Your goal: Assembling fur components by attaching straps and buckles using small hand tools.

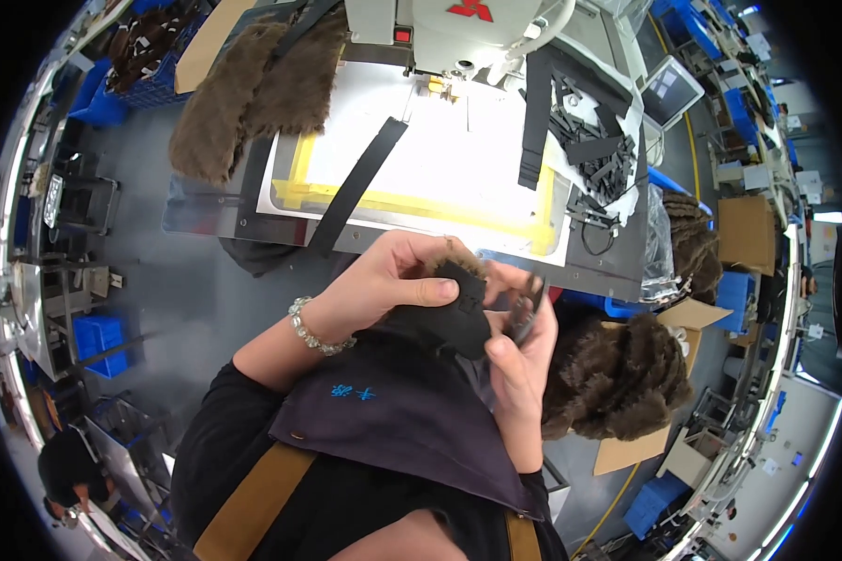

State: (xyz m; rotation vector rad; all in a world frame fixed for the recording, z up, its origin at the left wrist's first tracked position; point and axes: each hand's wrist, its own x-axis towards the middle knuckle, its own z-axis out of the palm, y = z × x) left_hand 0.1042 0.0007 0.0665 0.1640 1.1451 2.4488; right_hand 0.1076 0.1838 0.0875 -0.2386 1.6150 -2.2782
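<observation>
My left hand [395, 278] pinches a black webbing piece [466, 301] with stitching on it, the thumb flat on its face. A fringe of brown fur [460, 261] shows at its upper edge. Close by on the right, my right hand [522, 366] is closed around small dark thread snips [529, 310], somewhat blurred, their blades upward. Both hands are above my dark apron [393, 402], just in front of the work table. How much of the piece hangs below the hands cannot be made out.
A sewing machine [472, 33] stands over the white work plate [440, 159] with yellow tape. A black strap [360, 182] crosses its left side. Brown fur pieces [253, 103] lie at left; black strips [594, 150] pile at right. More fur [622, 379] fills a box [697, 318].
</observation>
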